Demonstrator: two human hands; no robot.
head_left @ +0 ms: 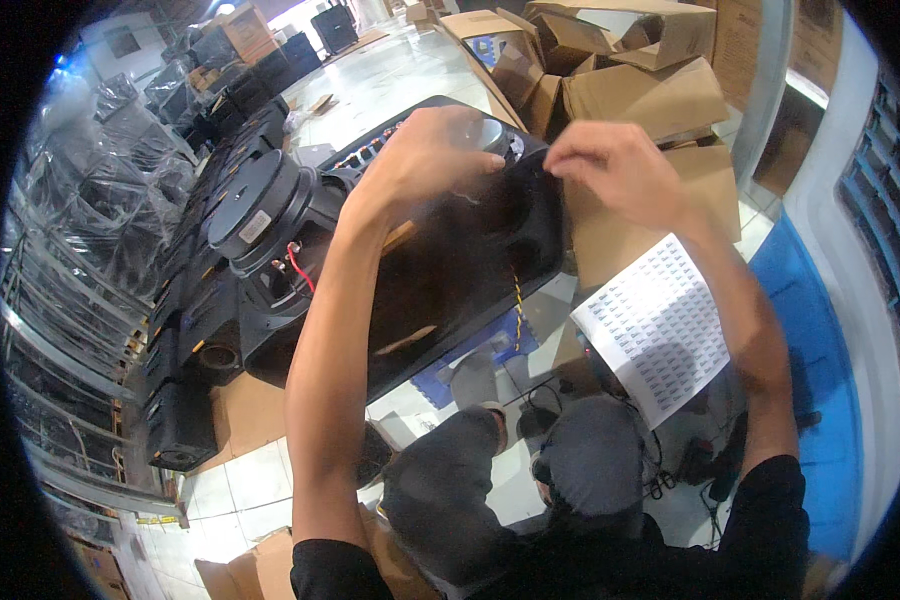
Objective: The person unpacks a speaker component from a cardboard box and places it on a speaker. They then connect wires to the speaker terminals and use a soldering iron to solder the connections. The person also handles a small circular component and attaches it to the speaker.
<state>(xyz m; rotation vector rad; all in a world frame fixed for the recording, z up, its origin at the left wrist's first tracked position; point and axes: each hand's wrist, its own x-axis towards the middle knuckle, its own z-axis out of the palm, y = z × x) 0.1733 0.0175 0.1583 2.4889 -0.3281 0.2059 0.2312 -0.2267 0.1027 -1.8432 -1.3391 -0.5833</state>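
Note:
A black speaker cabinet point(450, 270) lies in front of me. On its left part a large round speaker driver point(255, 205) sits magnet side up, with a red wire point(300, 268) at its side. My left hand point(425, 155) is over the far side of the cabinet, beside a round silvery part point(491, 135). Its thumb points right; the other fingers are blurred and partly hidden. At the cabinet's far right corner is my right hand point(615, 170), thumb and fingertips pinched together. Whatever they hold, if anything, is too small to make out.
Open cardboard boxes point(640, 100) stand at the far right. A white sheet of small labels point(660, 330) lies by my right forearm. More black cabinets point(185, 415) line the left, beside plastic-wrapped goods point(120, 180). A blue panel point(800, 370) runs along the right.

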